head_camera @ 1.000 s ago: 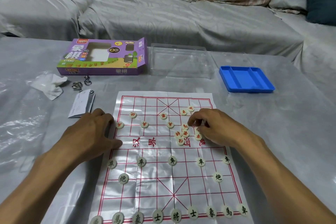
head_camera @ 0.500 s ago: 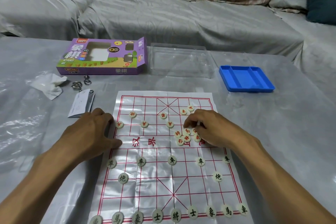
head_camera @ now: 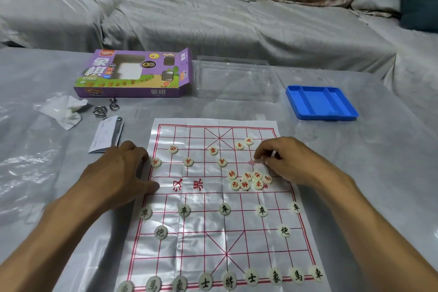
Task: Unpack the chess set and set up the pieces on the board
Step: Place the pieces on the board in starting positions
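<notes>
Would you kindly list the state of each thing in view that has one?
purple box: end flap open, lying flat.
clear lid: off, on the table.
blue tray: empty.
board: unfolded, creased.
black pieces: set in rows.
red pieces: partly placed, rest clustered.
left hand: flat on board's edge.
right hand: fingers curled; contents unclear.

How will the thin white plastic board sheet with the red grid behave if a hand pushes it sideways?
The thin white plastic board sheet looks floppy: fold creases and glossy wrinkles show, so it would likely buckle rather than slide stiffly. It lies on a slick plastic table cover, so it may skid; the left hand rests on its edge. The round pieces would probably shift.
</notes>
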Available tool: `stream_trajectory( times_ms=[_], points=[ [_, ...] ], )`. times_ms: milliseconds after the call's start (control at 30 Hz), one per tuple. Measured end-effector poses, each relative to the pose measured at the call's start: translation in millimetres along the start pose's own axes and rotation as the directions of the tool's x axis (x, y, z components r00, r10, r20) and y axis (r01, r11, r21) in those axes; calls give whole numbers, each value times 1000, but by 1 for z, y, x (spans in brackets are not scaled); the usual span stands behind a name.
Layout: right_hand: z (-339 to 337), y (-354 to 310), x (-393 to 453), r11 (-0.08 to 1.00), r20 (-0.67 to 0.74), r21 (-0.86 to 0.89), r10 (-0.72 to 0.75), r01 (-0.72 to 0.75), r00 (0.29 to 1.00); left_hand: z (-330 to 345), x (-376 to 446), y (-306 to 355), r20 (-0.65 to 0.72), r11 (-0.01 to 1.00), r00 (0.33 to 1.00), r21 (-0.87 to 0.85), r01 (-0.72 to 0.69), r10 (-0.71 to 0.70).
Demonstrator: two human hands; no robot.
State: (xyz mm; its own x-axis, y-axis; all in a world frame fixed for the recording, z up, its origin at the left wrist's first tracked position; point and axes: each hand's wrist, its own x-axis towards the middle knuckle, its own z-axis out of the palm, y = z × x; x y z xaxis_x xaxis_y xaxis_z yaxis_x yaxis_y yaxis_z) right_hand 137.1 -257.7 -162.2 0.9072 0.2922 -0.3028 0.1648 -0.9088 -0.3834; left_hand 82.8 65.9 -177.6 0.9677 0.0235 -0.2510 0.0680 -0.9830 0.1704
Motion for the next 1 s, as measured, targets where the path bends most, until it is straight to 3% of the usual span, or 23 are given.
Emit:
stream_trajectory(
  times_ms=[167, 467, 567, 767, 1000],
  points=[
    [-1, 0, -2, 999, 32, -2, 41, -41, 999, 0, 0, 0, -2, 1000, 1000, -2, -3, 3],
    [-2, 14, 5, 980, -276, -6, 190, -199, 942, 0, 0, 1, -4, 1000, 1000, 3, -1, 1],
    [14, 8, 10, 994, -298, -19, 95, -105, 950, -1, -1, 2, -4, 1000, 1000, 5, 2, -2],
    [33, -6, 14, 972, -266, -225, -126, 66, 956, -1, -1, 1, -15, 1000, 1000, -4, 0, 0],
    [28, 0, 16, 996, -324, -90, -55, 27, 944, -2, -2, 3, -4, 1000, 1000, -2, 0, 0]
  ],
)
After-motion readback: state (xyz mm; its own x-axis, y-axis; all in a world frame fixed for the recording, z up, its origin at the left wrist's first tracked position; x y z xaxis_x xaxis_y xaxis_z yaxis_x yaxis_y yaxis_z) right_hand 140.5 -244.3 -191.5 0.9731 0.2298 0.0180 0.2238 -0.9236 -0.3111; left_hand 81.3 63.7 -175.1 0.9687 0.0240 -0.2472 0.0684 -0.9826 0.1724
